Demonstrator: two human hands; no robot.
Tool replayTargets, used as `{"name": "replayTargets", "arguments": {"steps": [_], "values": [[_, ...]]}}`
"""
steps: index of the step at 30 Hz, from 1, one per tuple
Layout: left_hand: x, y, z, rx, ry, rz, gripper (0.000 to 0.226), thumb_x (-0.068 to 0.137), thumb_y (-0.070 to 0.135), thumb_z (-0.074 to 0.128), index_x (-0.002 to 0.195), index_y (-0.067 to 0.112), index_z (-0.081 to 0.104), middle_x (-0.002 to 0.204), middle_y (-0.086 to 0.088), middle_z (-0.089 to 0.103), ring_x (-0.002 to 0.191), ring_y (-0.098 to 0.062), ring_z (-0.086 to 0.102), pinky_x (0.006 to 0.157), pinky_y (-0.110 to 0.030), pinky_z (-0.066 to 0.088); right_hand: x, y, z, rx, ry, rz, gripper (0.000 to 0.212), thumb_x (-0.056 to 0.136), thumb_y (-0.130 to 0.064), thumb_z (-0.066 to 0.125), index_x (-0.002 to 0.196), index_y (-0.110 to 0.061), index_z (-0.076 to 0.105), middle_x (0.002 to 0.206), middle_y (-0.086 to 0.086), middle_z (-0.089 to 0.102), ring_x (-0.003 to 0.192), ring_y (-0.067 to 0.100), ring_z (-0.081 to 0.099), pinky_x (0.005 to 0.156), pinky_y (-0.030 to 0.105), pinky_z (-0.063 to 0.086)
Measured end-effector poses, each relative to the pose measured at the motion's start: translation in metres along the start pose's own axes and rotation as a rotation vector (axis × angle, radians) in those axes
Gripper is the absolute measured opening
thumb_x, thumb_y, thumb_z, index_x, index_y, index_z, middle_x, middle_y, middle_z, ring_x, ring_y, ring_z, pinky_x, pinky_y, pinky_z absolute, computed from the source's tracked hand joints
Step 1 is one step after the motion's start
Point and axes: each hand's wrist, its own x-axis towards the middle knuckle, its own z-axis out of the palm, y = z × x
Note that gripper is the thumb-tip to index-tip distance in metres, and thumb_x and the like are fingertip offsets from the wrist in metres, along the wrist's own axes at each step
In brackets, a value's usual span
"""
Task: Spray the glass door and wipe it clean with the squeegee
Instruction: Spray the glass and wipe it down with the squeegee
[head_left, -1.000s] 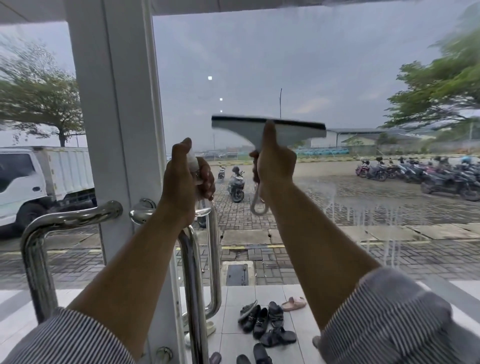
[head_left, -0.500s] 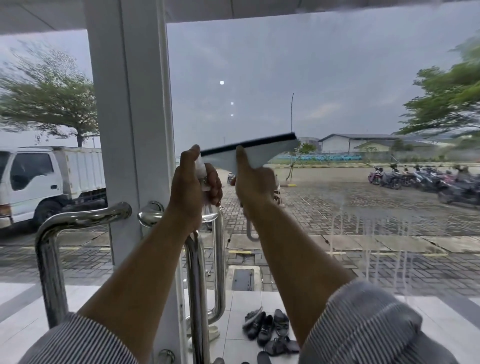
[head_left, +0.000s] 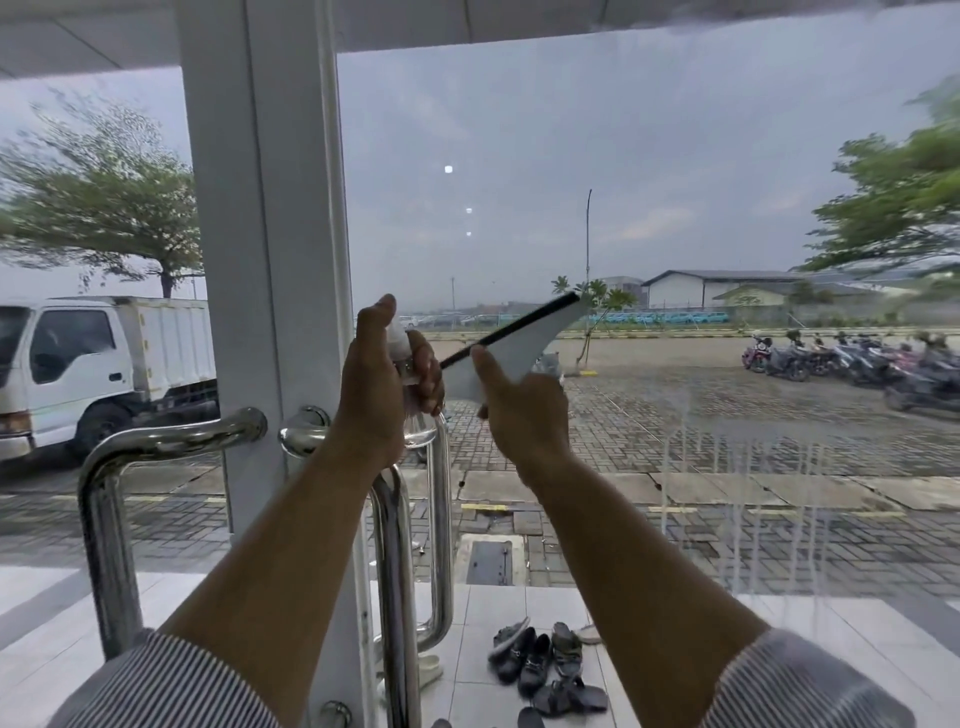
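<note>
The glass door (head_left: 597, 171) fills the view ahead of me, with runs of liquid streaking its lower right part (head_left: 748, 499). My right hand (head_left: 524, 410) grips a grey squeegee (head_left: 519, 343) with a black rubber blade, tilted so the blade rises toward the right. My left hand (head_left: 379, 384) holds a small clear spray bottle (head_left: 410, 410) upright beside the white door frame (head_left: 265, 260); most of the bottle is hidden by the fingers.
Two chrome pull handles (head_left: 130, 499) (head_left: 400, 561) flank the frame just below my left hand. Outside lie several shoes (head_left: 540, 660) on white tiles, a white truck (head_left: 93, 364) at left and parked motorbikes (head_left: 852, 358) at right.
My right hand has moved the squeegee left and down toward the frame, and the blade has tilted from level to slanted. The left hand with the bottle has stayed by the handle.
</note>
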Motion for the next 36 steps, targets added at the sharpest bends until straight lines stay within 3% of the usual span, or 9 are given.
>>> {"name": "replayTargets", "arguments": {"steps": [6, 12, 16, 22, 26, 29, 32, 34, 36], "values": [[0.0, 0.001, 0.0, -0.005, 0.032, 0.028, 0.064, 0.102, 0.048, 0.033, 0.05, 0.013, 0.047, 0.044, -0.004, 0.042, 0.041, -0.02, 0.039, 0.044, -0.023, 0.032, 0.04, -0.069, 0.003, 0.124, 0.098, -0.08, 0.058, 0.092, -0.063, 0.053, 0.064, -0.013, 0.064, 0.067, 0.007, 0.071, 0.057, 0.021, 0.062, 0.058, 0.037, 0.05], [-0.002, 0.0, -0.001, 0.011, 0.024, 0.04, 0.066, 0.101, 0.049, 0.032, 0.047, 0.015, 0.049, 0.044, -0.003, 0.044, 0.041, -0.019, 0.041, 0.046, -0.022, 0.034, 0.058, -0.075, 0.03, 0.09, 0.081, -0.026, 0.067, 0.085, -0.071, 0.055, 0.088, -0.006, 0.071, 0.08, 0.011, 0.073, 0.072, 0.026, 0.07, 0.062, 0.035, 0.056], [-0.002, 0.0, -0.002, 0.0, 0.006, 0.05, 0.065, 0.097, 0.052, 0.034, 0.046, 0.016, 0.048, 0.043, -0.002, 0.042, 0.041, -0.019, 0.038, 0.046, -0.023, 0.033, 0.051, -0.061, 0.036, -0.038, 0.025, -0.067, 0.069, 0.085, -0.072, 0.052, 0.095, -0.006, 0.069, 0.085, 0.01, 0.072, 0.078, 0.025, 0.07, 0.057, 0.027, 0.046], [-0.001, -0.001, -0.003, -0.014, -0.005, 0.062, 0.059, 0.089, 0.055, 0.039, 0.049, 0.013, 0.048, 0.043, -0.003, 0.04, 0.039, -0.02, 0.036, 0.045, -0.022, 0.033, 0.027, -0.036, 0.02, -0.387, -0.091, -0.242, 0.052, 0.088, -0.067, 0.055, 0.088, -0.015, 0.055, 0.091, 0.008, 0.068, 0.079, 0.027, 0.068, 0.07, 0.04, 0.059], [-0.001, -0.003, -0.002, -0.005, -0.017, 0.057, 0.061, 0.09, 0.055, 0.038, 0.048, 0.012, 0.047, 0.042, -0.005, 0.039, 0.037, -0.021, 0.035, 0.046, -0.023, 0.031, 0.014, -0.018, 0.001, -0.579, -0.149, -0.263, 0.052, 0.089, -0.069, 0.051, 0.089, -0.017, 0.053, 0.088, 0.005, 0.064, 0.081, 0.027, 0.066, 0.07, 0.039, 0.058], [-0.002, -0.004, -0.002, 0.013, -0.021, 0.062, 0.064, 0.098, 0.051, 0.033, 0.048, 0.013, 0.047, 0.042, -0.004, 0.041, 0.038, -0.02, 0.036, 0.046, -0.023, 0.03, 0.011, -0.009, -0.019, -0.68, -0.154, -0.266, 0.057, 0.089, -0.07, 0.051, 0.099, -0.014, 0.059, 0.091, 0.005, 0.063, 0.085, 0.027, 0.065, 0.074, 0.042, 0.058], [-0.002, -0.003, -0.001, 0.039, -0.033, 0.051, 0.06, 0.092, 0.054, 0.037, 0.049, 0.013, 0.047, 0.043, -0.004, 0.041, 0.039, -0.02, 0.036, 0.046, -0.022, 0.03, 0.012, -0.003, -0.04, -0.777, -0.15, -0.285, 0.065, 0.089, -0.071, 0.05, 0.103, -0.009, 0.062, 0.094, 0.007, 0.063, 0.087, 0.028, 0.065, 0.075, 0.041, 0.058], [-0.003, -0.002, 0.001, 0.052, -0.049, 0.032, 0.058, 0.087, 0.055, 0.039, 0.049, 0.013, 0.047, 0.044, -0.004, 0.041, 0.04, -0.02, 0.035, 0.046, -0.023, 0.029, 0.015, -0.001, -0.054, -0.824, -0.16, -0.306, 0.066, 0.089, -0.071, 0.05, 0.102, -0.007, 0.062, 0.102, 0.008, 0.067, 0.083, 0.025, 0.064, 0.074, 0.04, 0.058], [-0.003, -0.003, 0.002, 0.066, -0.066, 0.015, 0.058, 0.087, 0.056, 0.04, 0.048, 0.014, 0.048, 0.044, -0.004, 0.041, 0.04, -0.02, 0.035, 0.046, -0.024, 0.029, 0.017, -0.002, -0.066, -0.864, -0.173, -0.3, 0.066, 0.089, -0.071, 0.05, 0.1, -0.006, 0.062, 0.096, 0.007, 0.068, 0.075, 0.022, 0.062, 0.07, 0.036, 0.056]]}}
